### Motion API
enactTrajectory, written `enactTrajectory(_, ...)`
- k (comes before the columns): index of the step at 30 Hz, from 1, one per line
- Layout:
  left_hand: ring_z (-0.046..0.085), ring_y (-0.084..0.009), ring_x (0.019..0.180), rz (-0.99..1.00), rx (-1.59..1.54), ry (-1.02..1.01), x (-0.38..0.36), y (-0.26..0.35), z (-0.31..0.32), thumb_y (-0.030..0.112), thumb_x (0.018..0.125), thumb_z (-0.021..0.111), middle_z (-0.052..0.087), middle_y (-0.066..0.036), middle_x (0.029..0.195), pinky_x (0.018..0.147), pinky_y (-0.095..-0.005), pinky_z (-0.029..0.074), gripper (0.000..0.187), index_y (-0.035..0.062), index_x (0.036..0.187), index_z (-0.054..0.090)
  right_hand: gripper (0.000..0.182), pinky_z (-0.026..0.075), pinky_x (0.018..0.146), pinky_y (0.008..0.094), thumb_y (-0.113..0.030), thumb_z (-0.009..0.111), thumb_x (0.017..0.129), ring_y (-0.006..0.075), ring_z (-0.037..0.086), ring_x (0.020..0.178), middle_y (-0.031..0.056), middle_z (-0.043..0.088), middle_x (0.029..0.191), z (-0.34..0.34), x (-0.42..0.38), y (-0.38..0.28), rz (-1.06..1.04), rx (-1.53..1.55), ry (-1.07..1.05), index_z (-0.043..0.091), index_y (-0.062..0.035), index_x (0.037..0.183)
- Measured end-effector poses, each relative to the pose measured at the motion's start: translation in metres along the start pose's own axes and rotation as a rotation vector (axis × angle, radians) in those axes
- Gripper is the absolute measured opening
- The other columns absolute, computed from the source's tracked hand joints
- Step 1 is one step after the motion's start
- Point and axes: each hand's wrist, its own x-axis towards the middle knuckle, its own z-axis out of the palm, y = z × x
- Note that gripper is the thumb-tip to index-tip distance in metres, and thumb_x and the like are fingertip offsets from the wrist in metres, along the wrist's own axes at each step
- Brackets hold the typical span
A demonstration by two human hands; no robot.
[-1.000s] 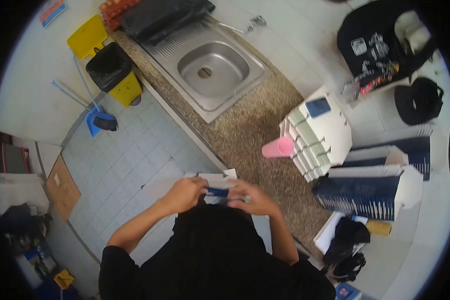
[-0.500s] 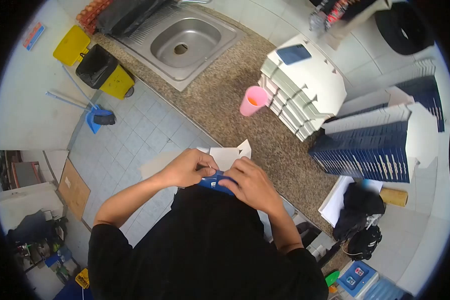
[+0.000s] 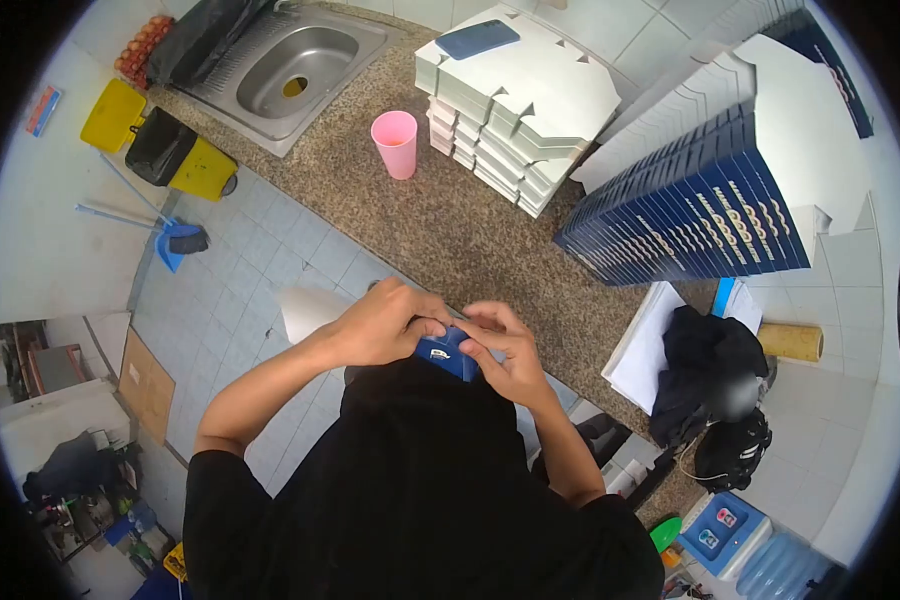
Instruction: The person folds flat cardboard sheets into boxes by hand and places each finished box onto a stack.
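Note:
Close against my body I hold a blue-and-white cardboard box point(image 3: 444, 350), its blue printed side facing me and a white panel reaching out to the left. My left hand point(image 3: 382, 325) pinches the box's upper edge between thumb and fingers. On the other side my right hand point(image 3: 508, 352) grips the blue part, with its thumb on the near face and some fingers raised. Most of the box is hidden behind my hands and black shirt.
Ahead on the granite counter point(image 3: 340, 185) stand a pink cup point(image 3: 396, 146) and a stack of white cardboard pieces point(image 3: 520, 95) with a phone point(image 3: 478, 39) on top. Blue boxes point(image 3: 680, 210) stand in a row at right. A sink point(image 3: 300, 75) lies far left.
My view has shifted, so the counter items appear further left and higher. The white panel's cut corner no longer shows beyond my hands, and my right fingers are more raised.

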Motion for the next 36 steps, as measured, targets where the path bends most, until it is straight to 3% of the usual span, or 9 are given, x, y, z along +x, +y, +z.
enactTrajectory(2, 0.072, -0.0348, 0.082, 0.001, -0.023, -0.026, 0.009, 0.003, 0.006, -0.001, 0.086, 0.068, 0.074, -0.018, 0.086, 0.075, -0.0394, 0.053, 0.016, -0.001, 0.102, 0.071, 0.027, 0.052, 0.082, 0.0293, -0.014, 0.071, 0.095, 0.018, 0.068, 0.092, 0.013, 0.074, 0.102, -0.013, -0.015, 0.003, 0.355, 0.409, -0.113, 0.074, -0.0029, 0.119)
enactTrajectory(8, 0.072, -0.0352, 0.078, -0.024, -0.015, -0.169, 0.025, 0.013, 0.025, 0.003, 0.089, 0.07, 0.073, -0.019, 0.086, 0.073, -0.0396, 0.053, 0.022, -0.0033, 0.109, 0.061, 0.027, 0.052, 0.081, 0.027, -0.013, 0.069, 0.097, 0.0118, 0.067, 0.089, 0.0101, 0.076, 0.101, -0.015, -0.04, -0.001, 0.486, 0.362, -0.078, 0.072, -0.0024, 0.121)
enactTrajectory(11, 0.072, -0.0335, 0.087, -0.032, -0.002, 0.005, 0.021, 0.036, 0.023, 0.003, 0.087, 0.072, 0.071, -0.022, 0.096, 0.072, -0.0386, 0.053, 0.026, -0.0034, 0.11, 0.06, 0.025, 0.052, 0.08, 0.0245, -0.011, 0.069, 0.097, 0.0107, 0.067, 0.088, 0.0097, 0.075, 0.099, -0.018, -0.046, -0.005, 0.547, 0.397, 0.142, 0.07, 0.0028, 0.118)
enactTrajectory(13, 0.067, -0.0303, 0.09, 0.443, 0.429, 0.681, 0.014, 0.059, 0.019, 0.006, 0.087, 0.073, 0.066, -0.02, 0.109, 0.072, -0.0376, 0.053, 0.025, -0.0021, 0.109, 0.063, 0.019, 0.051, 0.077, 0.0214, -0.01, 0.07, 0.097, 0.0098, 0.067, 0.088, 0.0099, 0.074, 0.095, -0.023, -0.048, 0.005, 0.58, 0.443, 0.397, 0.065, 0.0055, 0.107)
enactTrajectory(14, 0.067, -0.0303, 0.09, 0.465, 0.432, 0.683, 0.008, 0.055, 0.029, 0.006, 0.087, 0.073, 0.066, -0.02, 0.109, 0.072, -0.0376, 0.053, 0.025, -0.0021, 0.109, 0.063, 0.019, 0.051, 0.077, 0.0214, -0.01, 0.07, 0.097, 0.0098, 0.067, 0.088, 0.0099, 0.074, 0.095, -0.025, -0.05, 0.009, 0.563, 0.438, 0.411, 0.065, 0.0055, 0.107)
enactTrajectory(19, 0.055, -0.0155, 0.091, 0.055, -0.363, 0.813, 0.013, -0.015, 0.096, 0.019, 0.097, 0.069, 0.053, -0.006, 0.112, 0.071, -0.0277, 0.048, 0.034, 0.002, 0.126, 0.064, 0.013, 0.052, 0.077, 0.0231, -0.002, 0.075, 0.091, 0.0105, 0.067, 0.086, 0.0104, 0.074, 0.095, -0.026, -0.045, -0.004, 0.42, 0.391, 0.571, 0.069, 0.0055, 0.1)
enactTrajectory(30, 0.051, -0.0084, 0.085, -0.008, -0.757, 0.315, 0.045, -0.026, 0.05, 0.012, 0.091, 0.076, 0.054, 0.0, 0.098, 0.073, -0.0219, 0.046, 0.028, 0.0037, 0.118, 0.071, 0.008, 0.051, 0.072, 0.0224, -0.002, 0.078, 0.088, 0.0085, 0.066, 0.078, 0.0062, 0.074, 0.082, -0.043, -0.012, -0.027, 0.415, 0.174, 0.38, 0.076, 0.0035, 0.093)
enactTrajectory(32, 0.048, -0.0081, 0.077, 0.229, -0.497, 0.219, 0.043, -0.021, 0.044, 0.009, 0.084, 0.081, 0.053, 0.001, 0.093, 0.067, -0.0224, 0.043, 0.024, 0.0048, 0.107, 0.075, 0.009, 0.049, 0.069, 0.0222, -0.004, 0.079, 0.088, 0.0072, 0.064, 0.076, 0.006, 0.074, 0.081, -0.05, -0.009, -0.024, 0.473, 0.26, 0.309, 0.076, 0.0029, 0.093)
enactTrajectory(36, 0.046, -0.0074, 0.07, 0.239, -0.208, 0.167, 0.043, 0.004, 0.042, 0.007, 0.079, 0.085, 0.052, 0.002, 0.09, 0.06, -0.0236, 0.04, 0.021, 0.0054, 0.098, 0.077, 0.01, 0.05, 0.067, 0.024, -0.008, 0.078, 0.089, 0.0087, 0.067, 0.073, 0.0086, 0.076, 0.08, -0.05, -0.011, -0.023, 0.398, 0.239, 0.298, 0.077, 0.0006, 0.094)
